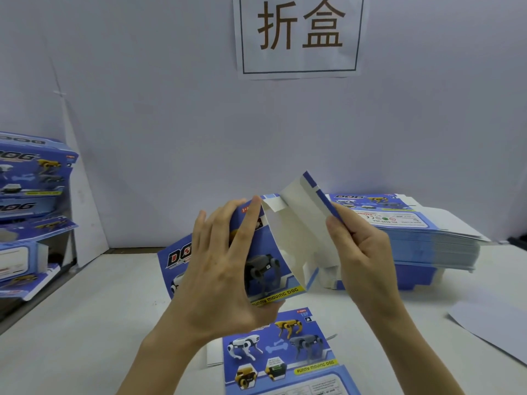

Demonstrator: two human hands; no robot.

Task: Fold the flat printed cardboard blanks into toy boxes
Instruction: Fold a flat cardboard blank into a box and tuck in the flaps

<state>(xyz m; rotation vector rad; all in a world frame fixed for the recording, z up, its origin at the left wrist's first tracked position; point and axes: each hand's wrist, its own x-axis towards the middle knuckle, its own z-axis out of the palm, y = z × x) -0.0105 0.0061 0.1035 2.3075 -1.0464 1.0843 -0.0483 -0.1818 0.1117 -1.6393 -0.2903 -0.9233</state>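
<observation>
I see the box [271,252] held up over the white surface [85,323], half open. It is thin, smooth card, blue with toy dog pictures outside and plain white inside, bent into a pointy tent shape. The left hand [219,269] holds the picture side with its fingers [245,226] spread wide and its thumb tucked under the bottom edge, while the right hand [362,252] has its fingers [335,228] curled tight on the white flap with the blue rim. A thick pile of flat cards [427,238] sits on the right, one flat card [282,352] lies below the hands, and folded boxes [28,178] stand stacked on the left.
</observation>
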